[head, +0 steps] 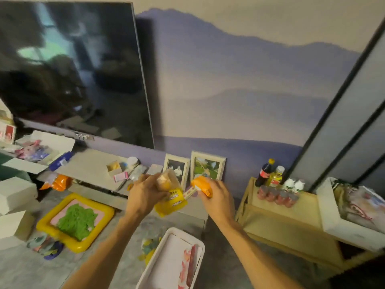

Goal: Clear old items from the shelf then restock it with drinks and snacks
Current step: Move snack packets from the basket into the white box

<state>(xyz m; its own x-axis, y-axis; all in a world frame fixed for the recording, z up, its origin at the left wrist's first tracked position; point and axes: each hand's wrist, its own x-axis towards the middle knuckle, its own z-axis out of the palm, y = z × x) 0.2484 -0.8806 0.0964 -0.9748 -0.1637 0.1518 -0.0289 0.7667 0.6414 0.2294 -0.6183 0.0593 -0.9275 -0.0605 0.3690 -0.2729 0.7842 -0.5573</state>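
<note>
My left hand [145, 191] grips a yellow snack bag [171, 200] with a clear top that shows bread-like pieces. My right hand [216, 195] holds an orange snack packet [201, 184] beside it, with a small red-and-white wrapper [190, 192] between the two. Both hands are raised above the low grey TV stand [93, 170]. To the right stands a light wooden shelf [302, 207]. On its top are a cola bottle [265, 172], a yellow-green bottle [276, 177], two small white bottles [293, 184] and a row of red-labelled cans [277, 196].
A large TV [68, 69] hangs on the wall above the stand. Two framed photos [206, 166] lean behind my hands. A white bin [333, 224] of packets sits at the shelf's right. A white tray [164, 265] lies below me. A yellow inflatable tray [52, 228] lies on the floor at left.
</note>
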